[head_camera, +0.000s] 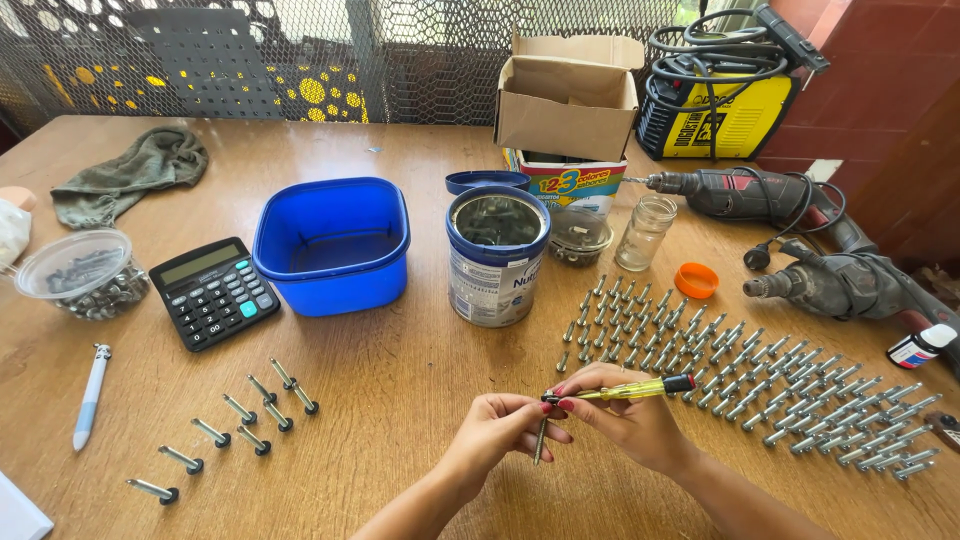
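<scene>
My left hand (497, 430) pinches a long metal bolt (540, 443) that points down toward the wooden table (400, 380). My right hand (630, 420) grips a yellow-handled screwdriver (640, 389) with a black cap, its tip at the bolt's head. Both hands meet near the table's front edge. To the right lie several bolts in neat rows (740, 375). On the left, several bolts with black ends (235, 430) lie apart from each other.
A blue tub (335, 245), a tin can (497, 258) with its blue lid (487, 181), a glass jar (645, 232), an orange cap (696, 280), a calculator (213, 291), a pen (90, 395), a bowl of screws (80, 272), a cardboard box (568, 95), two drills (800, 240) and a welder (715, 105).
</scene>
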